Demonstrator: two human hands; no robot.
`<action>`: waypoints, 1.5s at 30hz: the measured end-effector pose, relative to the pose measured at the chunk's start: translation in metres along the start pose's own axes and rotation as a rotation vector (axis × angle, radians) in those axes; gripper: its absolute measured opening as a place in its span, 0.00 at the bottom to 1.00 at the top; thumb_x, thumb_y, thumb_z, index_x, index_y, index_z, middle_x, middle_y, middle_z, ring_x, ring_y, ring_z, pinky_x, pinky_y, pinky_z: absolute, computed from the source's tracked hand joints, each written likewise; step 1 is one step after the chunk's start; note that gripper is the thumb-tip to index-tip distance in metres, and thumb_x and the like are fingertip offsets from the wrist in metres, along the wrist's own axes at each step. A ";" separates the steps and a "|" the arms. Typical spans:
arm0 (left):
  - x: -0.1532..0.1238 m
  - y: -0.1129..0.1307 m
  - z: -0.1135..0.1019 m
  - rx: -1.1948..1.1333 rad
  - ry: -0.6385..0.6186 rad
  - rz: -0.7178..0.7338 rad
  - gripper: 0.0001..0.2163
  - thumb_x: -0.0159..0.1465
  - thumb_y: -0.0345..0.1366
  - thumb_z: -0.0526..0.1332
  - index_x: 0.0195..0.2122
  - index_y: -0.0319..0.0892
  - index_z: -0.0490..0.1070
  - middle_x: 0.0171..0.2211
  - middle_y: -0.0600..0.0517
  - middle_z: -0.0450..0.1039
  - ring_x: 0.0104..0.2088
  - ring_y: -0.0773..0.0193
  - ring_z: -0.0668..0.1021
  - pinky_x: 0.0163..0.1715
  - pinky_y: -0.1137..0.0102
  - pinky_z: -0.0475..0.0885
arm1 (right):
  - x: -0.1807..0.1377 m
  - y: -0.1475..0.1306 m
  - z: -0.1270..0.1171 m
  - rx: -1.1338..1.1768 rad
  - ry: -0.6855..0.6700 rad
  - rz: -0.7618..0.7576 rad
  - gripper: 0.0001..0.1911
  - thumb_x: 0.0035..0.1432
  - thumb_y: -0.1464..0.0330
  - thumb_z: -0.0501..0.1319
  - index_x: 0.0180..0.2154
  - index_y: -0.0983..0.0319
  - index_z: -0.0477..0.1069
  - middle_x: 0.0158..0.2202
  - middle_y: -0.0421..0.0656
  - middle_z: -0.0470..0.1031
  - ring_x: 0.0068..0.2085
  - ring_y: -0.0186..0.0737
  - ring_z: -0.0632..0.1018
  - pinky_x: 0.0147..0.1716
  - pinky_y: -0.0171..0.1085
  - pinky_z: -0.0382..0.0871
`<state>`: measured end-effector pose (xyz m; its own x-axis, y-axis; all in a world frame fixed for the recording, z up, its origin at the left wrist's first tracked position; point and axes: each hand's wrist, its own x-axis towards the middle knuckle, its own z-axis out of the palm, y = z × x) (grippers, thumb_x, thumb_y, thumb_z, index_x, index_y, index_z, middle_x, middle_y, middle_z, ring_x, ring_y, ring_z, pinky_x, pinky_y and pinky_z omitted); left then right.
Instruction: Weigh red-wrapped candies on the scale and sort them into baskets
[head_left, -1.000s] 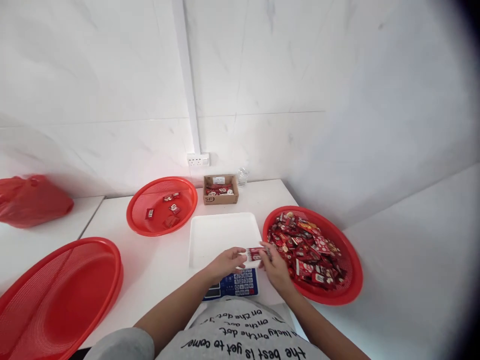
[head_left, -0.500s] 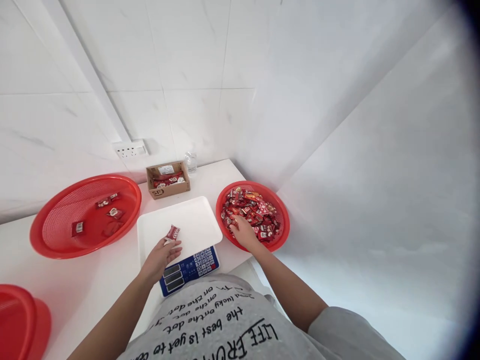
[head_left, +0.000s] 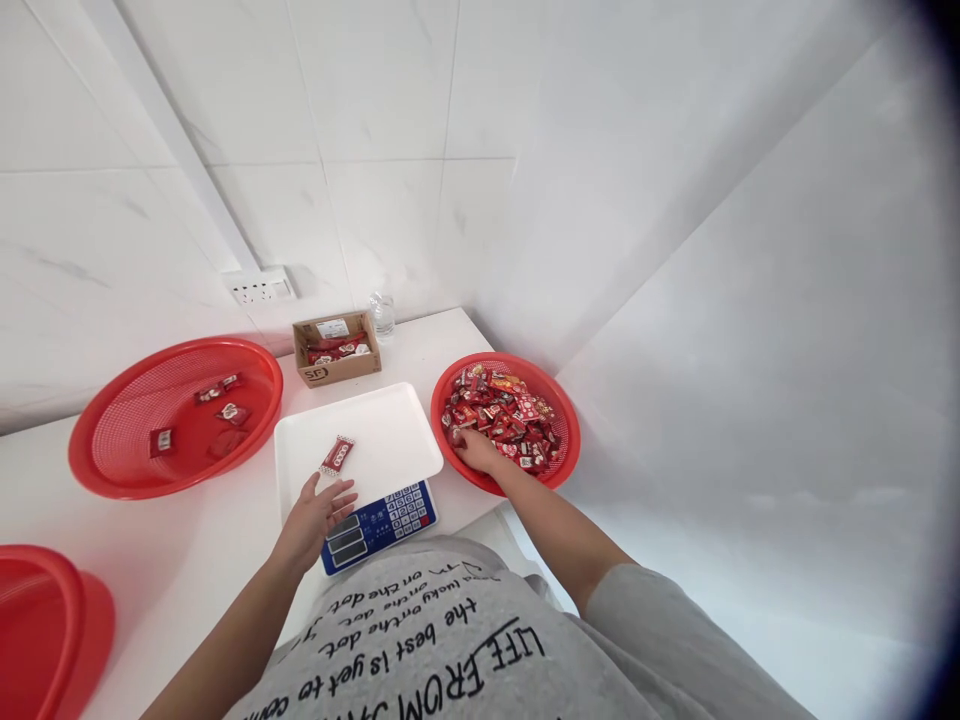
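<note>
One red candy packet [head_left: 337, 455] lies on the white tray [head_left: 390, 430] of a blue-faced scale [head_left: 379, 525]. My left hand [head_left: 315, 518] hovers just below it at the tray's near edge, fingers spread and empty. My right hand [head_left: 475, 449] reaches into the right red basket [head_left: 559, 410], which is full of red wrapped candies [head_left: 502, 415]. Its fingers are curled down among the packets, and what they hold is hidden.
A larger red basket [head_left: 112, 465] with a few packets sits at the left. Another red basket's rim [head_left: 45, 620] shows at bottom left. A small cardboard box [head_left: 335, 349] of packets, a clear cup [head_left: 382, 315] and a wall socket [head_left: 259, 288] stand by the wall.
The left hand has let go of the packet, which now lies on the scale tray, and drew back slightly. The right hand stays in the candy basket.
</note>
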<state>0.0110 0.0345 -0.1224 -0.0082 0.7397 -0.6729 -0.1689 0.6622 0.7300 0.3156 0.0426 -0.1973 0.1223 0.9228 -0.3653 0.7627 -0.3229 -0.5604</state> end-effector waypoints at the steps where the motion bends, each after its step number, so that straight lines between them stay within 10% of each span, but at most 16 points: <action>1: -0.001 0.000 -0.001 -0.008 0.011 0.003 0.39 0.57 0.28 0.63 0.64 0.42 0.39 0.43 0.41 0.73 0.33 0.64 0.79 0.32 0.70 0.75 | -0.001 0.003 -0.001 0.006 -0.015 -0.003 0.12 0.53 0.69 0.58 0.41 0.61 0.71 0.43 0.46 0.74 0.44 0.43 0.73 0.46 0.39 0.64; 8: -0.011 0.000 0.000 -0.021 0.046 0.004 0.36 0.58 0.28 0.61 0.64 0.41 0.41 0.40 0.42 0.75 0.32 0.64 0.79 0.31 0.70 0.75 | 0.011 0.009 0.002 0.030 0.076 0.155 0.37 0.53 0.59 0.57 0.61 0.64 0.48 0.62 0.55 0.52 0.61 0.51 0.58 0.56 0.45 0.52; 15: -0.014 -0.007 0.013 -0.005 0.050 -0.006 0.32 0.59 0.28 0.61 0.62 0.42 0.47 0.39 0.44 0.75 0.32 0.64 0.79 0.33 0.69 0.75 | 0.025 -0.002 0.013 0.000 -0.014 0.184 0.30 0.57 0.57 0.52 0.59 0.61 0.55 0.61 0.53 0.55 0.61 0.57 0.55 0.57 0.52 0.48; 23: -0.022 -0.011 0.032 0.011 0.081 -0.013 0.27 0.59 0.28 0.60 0.59 0.41 0.52 0.38 0.44 0.75 0.31 0.64 0.79 0.32 0.70 0.75 | 0.030 0.008 0.007 0.066 0.020 0.236 0.44 0.49 0.58 0.60 0.63 0.60 0.42 0.64 0.55 0.48 0.61 0.58 0.56 0.55 0.51 0.54; 36: -0.033 -0.020 0.055 0.001 0.140 -0.010 0.22 0.61 0.29 0.58 0.56 0.40 0.55 0.37 0.44 0.75 0.32 0.64 0.79 0.33 0.69 0.74 | 0.031 0.016 0.002 0.602 -0.088 -0.003 0.26 0.50 0.63 0.60 0.52 0.60 0.63 0.51 0.47 0.70 0.49 0.40 0.72 0.48 0.39 0.64; 45: -0.023 -0.016 0.044 0.029 0.081 0.000 0.20 0.57 0.30 0.61 0.51 0.42 0.61 0.37 0.45 0.75 0.31 0.64 0.78 0.33 0.69 0.73 | 0.030 0.018 -0.012 0.869 0.134 0.158 0.10 0.49 0.61 0.59 0.29 0.61 0.68 0.20 0.34 0.66 0.17 0.28 0.63 0.17 0.30 0.58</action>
<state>0.0573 0.0125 -0.1136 -0.0880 0.7281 -0.6798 -0.1403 0.6666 0.7321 0.3411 0.0672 -0.2093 0.2999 0.8531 -0.4270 -0.0139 -0.4436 -0.8961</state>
